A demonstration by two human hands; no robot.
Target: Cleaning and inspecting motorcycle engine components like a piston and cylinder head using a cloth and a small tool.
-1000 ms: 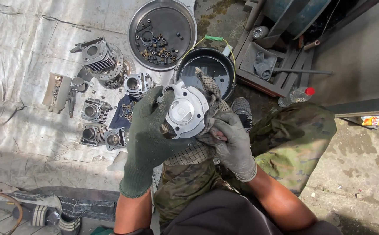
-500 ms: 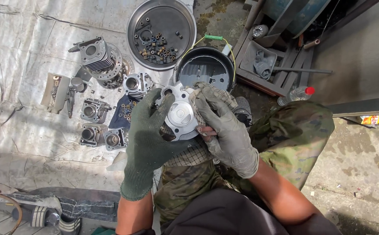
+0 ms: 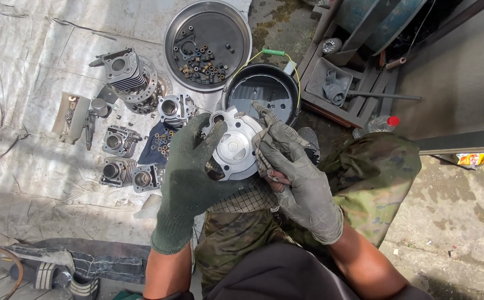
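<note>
Cylinder head (image 3: 233,145), pale metal, is held above the knees, gripped from below by the left hand (image 3: 189,178). It is being wiped by the right hand (image 3: 294,169), closed on a rag (image 3: 267,119). Turning the part to reach uncleaned faces is probably required next.

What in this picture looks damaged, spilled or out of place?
Nothing looks spilled or broken. The left hand holds a round metal engine part; the right hand presses a rag on it. Small parts sit inside the round tray.
</note>
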